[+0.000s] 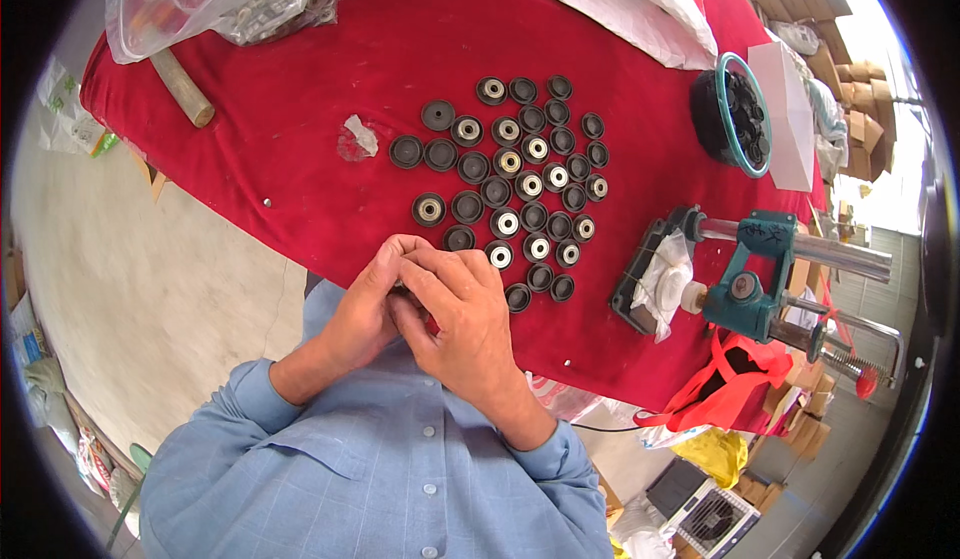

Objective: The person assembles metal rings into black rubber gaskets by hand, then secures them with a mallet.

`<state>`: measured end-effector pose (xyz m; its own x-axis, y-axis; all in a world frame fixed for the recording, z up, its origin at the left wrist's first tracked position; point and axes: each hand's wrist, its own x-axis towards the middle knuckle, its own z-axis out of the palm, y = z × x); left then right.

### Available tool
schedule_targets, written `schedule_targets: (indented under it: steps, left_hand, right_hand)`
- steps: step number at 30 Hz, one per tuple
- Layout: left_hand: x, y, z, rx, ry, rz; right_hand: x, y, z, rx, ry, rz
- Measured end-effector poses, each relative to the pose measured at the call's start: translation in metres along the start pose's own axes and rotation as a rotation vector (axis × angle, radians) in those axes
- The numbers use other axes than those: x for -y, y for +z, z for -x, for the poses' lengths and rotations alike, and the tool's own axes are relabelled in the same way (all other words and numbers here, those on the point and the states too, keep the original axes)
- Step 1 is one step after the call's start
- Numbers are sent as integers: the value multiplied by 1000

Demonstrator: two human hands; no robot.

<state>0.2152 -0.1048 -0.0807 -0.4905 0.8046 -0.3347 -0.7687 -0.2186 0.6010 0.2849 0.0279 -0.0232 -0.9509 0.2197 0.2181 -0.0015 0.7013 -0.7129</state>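
Black round caps on red cloth, left hand and right hand clasped together, contents hidden

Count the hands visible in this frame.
2: the left hand and the right hand, both the person's own, pressed together over the near edge of the red cloth. No co-worker's hand shows.

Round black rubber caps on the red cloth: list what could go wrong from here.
1. The round black rubber caps lie loose in rows, and the nearest ones sit right beside the right hand; a sweep of the wrist could scatter them.
2. Both hands are pressed together over something hidden near the red cloth's edge; the left hand hangs past it, so a dropped part would likely fall to the floor.
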Motion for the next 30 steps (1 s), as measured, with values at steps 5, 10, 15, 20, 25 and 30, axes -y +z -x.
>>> schedule_targets:
  steps: [5, 10, 15, 20, 25, 30]
  left_hand:
    - [-4, 4, 3, 29, 22, -187]
    - [-21, 6, 7, 46, -11, -118]
    - [-46, -4, 8, 15, 197, -349]
    - [-66, -23, 0, -60, 283, -416]
    - [-77, -34, -1, -147, 293, -501]
    - [-74, -35, -1, -180, 293, -460]
  right_hand:
    - [-5, -3, 2, -7, 32, -93]
    - [-17, -24, -21, -137, 240, -325]
    - [-48, -33, -71, -297, 62, 43]
    - [-67, -4, -112, -220, -32, 138]
    - [-79, 15, -124, -169, -101, 320]
    - [-75, 18, -121, -167, -142, 335]
